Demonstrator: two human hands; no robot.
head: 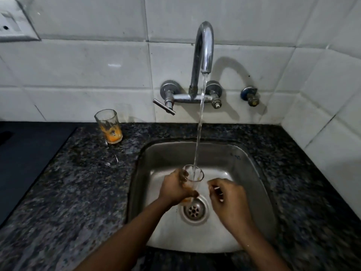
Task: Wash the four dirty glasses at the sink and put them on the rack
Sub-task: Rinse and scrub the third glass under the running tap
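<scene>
Head view, over the steel sink [254,173], set into a dark speckled stone counter [68,192].

Left hand [173,189] grips a clear glass [192,178] held upright over the basin, just far-left of the drain [193,210]. Fingers and thumb wrap the lower half of the glass; its open rim faces up. An orange residue shows near the base, below the hand, and a faint orange tinge on the inner wall near the rim.

Tap [203,47] is running: a thin stream of water [200,124] falls from the curved chrome spout straight into the mouth of the held glass.

Right hand [227,200] hovers over the basin just right of the glass, not touching it. Fingers loosely curled, holding nothing as far as can be made out; fingertips are motion-blurred, so a small item there cannot be ruled out.

Second glass [108,126] stands upright on the counter, far left of the sink, near the white tiled wall [97,65]. Clear, tapered, with thick orange residue pooled at the bottom and streaks up the inner wall.

A switch plate [13,22] sits on the wall at far left.
</scene>
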